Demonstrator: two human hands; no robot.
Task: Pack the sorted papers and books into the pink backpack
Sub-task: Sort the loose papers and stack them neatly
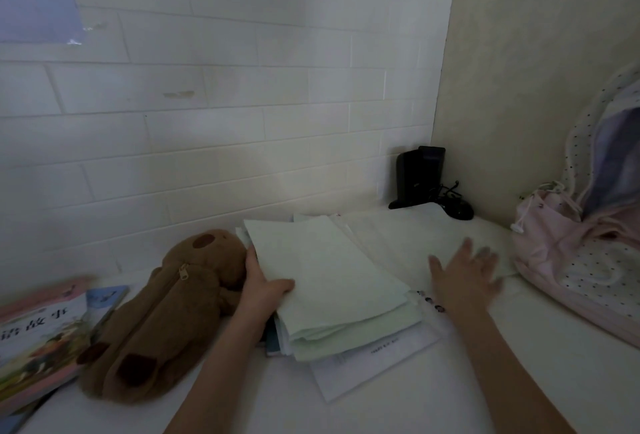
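A thick stack of pale papers [329, 281] lies on the white table [519, 364] in the middle. My left hand [265, 289] grips the stack's left edge, thumb on top and fingers underneath. More white sheets [398, 239] are spread to the right of the stack. My right hand [464, 274] hovers flat over them with fingers spread, blurred. The pink backpack [568, 260] with dotted lining stands open at the right edge. Illustrated books [38, 340] lie at the left edge.
A brown plush toy with a zipper [166, 319] lies left of the papers, against my left hand. A black device on a stand [417, 177] and a black cabled object [457, 208] sit in the back corner. Tiled wall behind, beige wall to the right.
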